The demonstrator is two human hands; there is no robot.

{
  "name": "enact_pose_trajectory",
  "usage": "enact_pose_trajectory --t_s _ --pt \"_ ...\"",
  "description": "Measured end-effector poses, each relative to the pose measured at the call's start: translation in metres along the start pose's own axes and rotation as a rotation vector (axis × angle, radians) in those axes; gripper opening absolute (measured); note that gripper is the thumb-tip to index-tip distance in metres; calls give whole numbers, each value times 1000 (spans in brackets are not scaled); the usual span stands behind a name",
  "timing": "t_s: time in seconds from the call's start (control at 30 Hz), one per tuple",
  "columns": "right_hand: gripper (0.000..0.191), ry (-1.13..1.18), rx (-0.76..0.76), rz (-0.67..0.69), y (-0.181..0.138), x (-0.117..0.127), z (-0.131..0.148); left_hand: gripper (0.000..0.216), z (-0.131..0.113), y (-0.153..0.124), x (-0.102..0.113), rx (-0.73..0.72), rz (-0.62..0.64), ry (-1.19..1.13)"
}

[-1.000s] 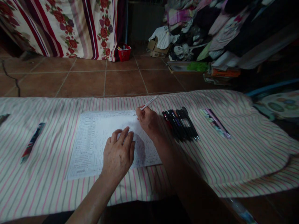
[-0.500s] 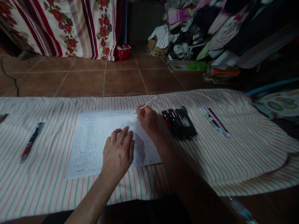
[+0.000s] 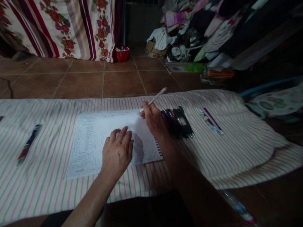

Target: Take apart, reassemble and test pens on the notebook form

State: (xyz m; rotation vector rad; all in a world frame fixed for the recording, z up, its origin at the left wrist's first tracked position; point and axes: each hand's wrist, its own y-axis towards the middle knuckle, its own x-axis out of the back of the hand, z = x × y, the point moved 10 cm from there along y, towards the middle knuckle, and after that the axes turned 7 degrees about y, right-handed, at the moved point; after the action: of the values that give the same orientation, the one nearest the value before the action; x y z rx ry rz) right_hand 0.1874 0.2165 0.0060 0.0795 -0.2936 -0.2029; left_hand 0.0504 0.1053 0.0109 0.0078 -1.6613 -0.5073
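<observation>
"What have you got hold of?"

"My right hand (image 3: 153, 118) pinches a slim white pen (image 3: 156, 95), its tip aimed at the paper; I can't tell whether they touch. My left hand (image 3: 117, 151) lies palm down, fingers loosely spread, gripping nothing that I can see."

"And what has just changed?"

"My right hand has shifted slightly rightward over the page, and more of the pen's barrel shows beyond my fingers. I'd judge that leaves the point better exposed for marking."

"Where's the page?"

"In front of me: a white, wire-bound sheet covered in fine marks (image 3: 82, 142), flat on the pink-and-grey striped cloth (image 3: 236, 151). The tip is near its far edge, towards the right."

"Anything in the way?"

"My left hand hides the middle of the sheet. My right forearm crosses its right edge and stands before part of a row of black-barrelled pens (image 3: 180, 121). Further right lie slim pastel and purple pens (image 3: 209, 121); well to the left, a narrow dark, red and green item (image 3: 28, 145). Beyond, on brown floor tiles (image 3: 123, 83), stands a red plastic basket (image 3: 122, 54)."
</observation>
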Motion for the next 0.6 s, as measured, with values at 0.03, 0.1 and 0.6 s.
enact_pose_trajectory --t_s 0.03,0.1,0.6 --pt "38 30 -30 -12 0 7 -3 31 0 0 0 -2 0 4" --pt "39 38 -70 -4 -1 22 -9 31 -1 0 2 -8 -18 12" --pt "38 -996 -83 -214 -17 263 -33 29 -5 -4 14 -32 -81 11"
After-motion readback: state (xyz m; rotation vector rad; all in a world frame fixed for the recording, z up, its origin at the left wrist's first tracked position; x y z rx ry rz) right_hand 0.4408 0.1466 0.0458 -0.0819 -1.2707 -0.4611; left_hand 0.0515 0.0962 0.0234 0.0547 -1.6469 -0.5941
